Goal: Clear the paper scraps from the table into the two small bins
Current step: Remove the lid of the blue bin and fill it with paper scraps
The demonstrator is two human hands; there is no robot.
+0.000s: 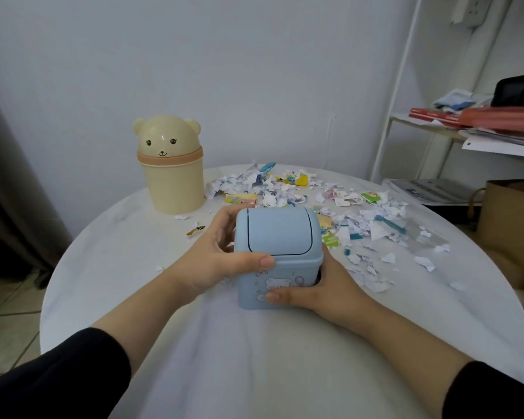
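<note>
Both hands clasp the blue swing-lid bin (pixel 277 255) upright at the counter (pixel 254 358) centre, left hand (pixel 224 252) wrapped around its lid edge, right hand (pixel 318 293) around its base, paper scraps (pixel 330 213) strewn behind, bear-shaped bin (pixel 171 170) far left.

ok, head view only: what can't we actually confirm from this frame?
- Blue bin: contents hidden by its closed swing lid; far side hidden by its own body.
- Right hand: fingers out of sight behind the bin.
- Bear bin: contents hidden by its dome lid.
- Paper scraps: print too small to read; some hidden behind the blue bin.
- Shelf: cut off by the right edge.
</note>
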